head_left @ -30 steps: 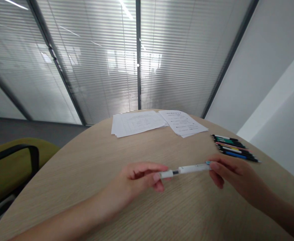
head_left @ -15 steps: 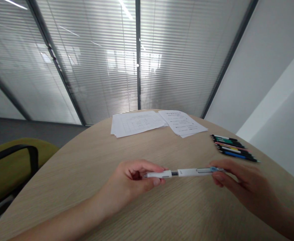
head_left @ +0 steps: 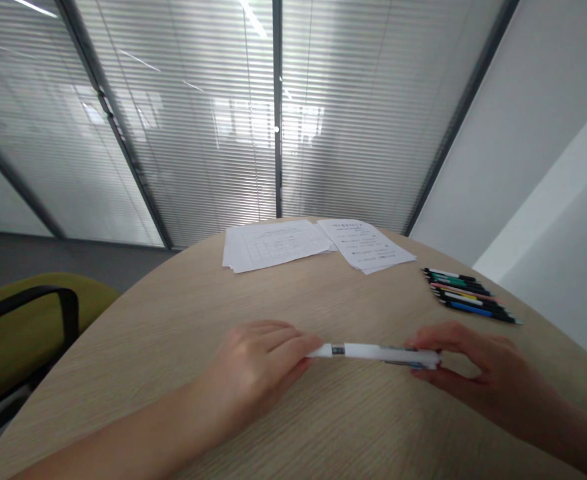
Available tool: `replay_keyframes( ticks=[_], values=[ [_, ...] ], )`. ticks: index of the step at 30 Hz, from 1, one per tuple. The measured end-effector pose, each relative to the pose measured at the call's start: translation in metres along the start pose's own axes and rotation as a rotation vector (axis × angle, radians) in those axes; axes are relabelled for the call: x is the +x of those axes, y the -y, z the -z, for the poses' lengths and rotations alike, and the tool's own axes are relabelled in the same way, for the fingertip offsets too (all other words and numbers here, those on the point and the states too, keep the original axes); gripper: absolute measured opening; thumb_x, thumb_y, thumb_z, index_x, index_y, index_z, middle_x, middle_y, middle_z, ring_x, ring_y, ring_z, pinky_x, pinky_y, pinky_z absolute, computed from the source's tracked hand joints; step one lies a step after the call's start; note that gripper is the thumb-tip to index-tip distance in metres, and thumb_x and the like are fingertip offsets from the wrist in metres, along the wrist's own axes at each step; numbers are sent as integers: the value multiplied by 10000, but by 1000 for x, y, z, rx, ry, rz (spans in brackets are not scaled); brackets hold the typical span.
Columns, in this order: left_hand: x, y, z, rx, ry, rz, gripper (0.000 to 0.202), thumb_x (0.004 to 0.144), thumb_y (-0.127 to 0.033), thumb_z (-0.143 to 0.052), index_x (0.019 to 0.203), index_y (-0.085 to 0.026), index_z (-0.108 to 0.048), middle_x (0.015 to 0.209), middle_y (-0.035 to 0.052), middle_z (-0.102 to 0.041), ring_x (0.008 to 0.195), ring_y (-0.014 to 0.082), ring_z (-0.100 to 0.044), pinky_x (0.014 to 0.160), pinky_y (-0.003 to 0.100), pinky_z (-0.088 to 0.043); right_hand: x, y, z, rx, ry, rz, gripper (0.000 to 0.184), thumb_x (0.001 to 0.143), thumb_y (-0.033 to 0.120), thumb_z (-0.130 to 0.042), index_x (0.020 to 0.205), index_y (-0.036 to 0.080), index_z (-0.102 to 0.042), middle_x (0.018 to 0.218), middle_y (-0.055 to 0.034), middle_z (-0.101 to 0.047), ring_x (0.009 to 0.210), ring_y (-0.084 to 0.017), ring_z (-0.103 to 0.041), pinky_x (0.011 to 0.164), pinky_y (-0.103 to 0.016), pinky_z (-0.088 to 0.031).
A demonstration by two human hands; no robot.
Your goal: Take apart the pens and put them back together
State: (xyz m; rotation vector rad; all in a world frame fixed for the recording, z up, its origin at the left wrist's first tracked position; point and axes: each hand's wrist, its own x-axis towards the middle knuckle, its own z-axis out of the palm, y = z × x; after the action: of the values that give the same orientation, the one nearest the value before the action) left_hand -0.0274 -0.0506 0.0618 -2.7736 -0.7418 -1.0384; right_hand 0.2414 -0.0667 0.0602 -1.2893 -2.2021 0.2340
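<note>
Left hand (head_left: 268,357): clamped on one end of the white pen (head_left: 366,351). Right hand (head_left: 478,370): pinching the opposite end. Between the grips: dark band (head_left: 338,350) joining white sections. Beyond the right grip: pen row (head_left: 468,297). Beyond both: printed sheets (head_left: 283,245), text illegible.

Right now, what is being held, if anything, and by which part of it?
A white pen, by both ends: the left hand holds one end, the right hand pinches the other.
</note>
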Motion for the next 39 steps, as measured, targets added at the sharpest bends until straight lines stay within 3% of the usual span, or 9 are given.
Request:
replay_keyframes(
  ticks=[8,14,17,20,23,29,34,39],
  values=[
    [-6,3,1,116,-33,-189,226,842,-87,-355,970,-106,-540,838,77,-681,755,149,-630,721,278,-514,3,7,-4,113,182,-74,211,756,379,-488,675,226,-609,575,-8,-641,505,-137,-578,462,-210,-418],
    [-5,1,2,132,-13,-246,289,860,-74,-293,1037,-95,-521,861,90,-682,786,161,-628,783,297,-496,2,13,-8,249,337,-127,363,830,363,-355,546,193,-504,425,17,-545,392,-95,-501,427,-183,-389],
    [-4,-3,3,147,-7,-237,309,856,-76,-292,1078,-113,-503,838,86,-688,764,167,-637,744,288,-510,-2,13,-12,211,212,-167,274,826,356,-354,722,199,-553,471,13,-562,391,-109,-505,383,-188,-387],
    [-4,-5,4,136,6,-186,310,851,-90,-307,1092,-151,-492,830,71,-691,757,163,-641,711,270,-519,-5,14,-14,107,22,-65,233,831,315,-345,916,235,-547,688,-26,-647,577,-151,-601,489,-216,-461],
    [-7,-4,3,107,15,-137,269,840,-102,-354,1059,-160,-500,863,69,-683,792,154,-634,724,258,-514,-8,15,-15,41,7,70,240,849,300,-322,890,253,-554,751,-31,-670,639,-164,-629,548,-226,-489],
    [-9,-1,-1,8,20,-96,196,811,-84,-430,983,-119,-518,851,74,-669,790,130,-625,714,208,-508,-12,13,-18,-138,-144,187,184,839,348,-399,884,217,-520,629,-23,-659,457,-140,-595,433,-198,-458],
    [-5,-4,2,-7,6,-121,176,804,-74,-441,954,-109,-527,822,73,-674,750,119,-631,708,185,-505,-8,13,-13,-155,-98,332,190,862,300,-363,775,214,-508,550,-2,-604,423,-116,-550,416,-184,-417],
    [-4,-9,6,55,34,-178,225,843,-89,-356,975,-98,-538,844,83,-682,781,141,-630,769,217,-491,-2,16,-11,-126,-27,316,246,869,284,-335,722,200,-514,594,-20,-564,489,-117,-551,451,-188,-429]
  ],
)
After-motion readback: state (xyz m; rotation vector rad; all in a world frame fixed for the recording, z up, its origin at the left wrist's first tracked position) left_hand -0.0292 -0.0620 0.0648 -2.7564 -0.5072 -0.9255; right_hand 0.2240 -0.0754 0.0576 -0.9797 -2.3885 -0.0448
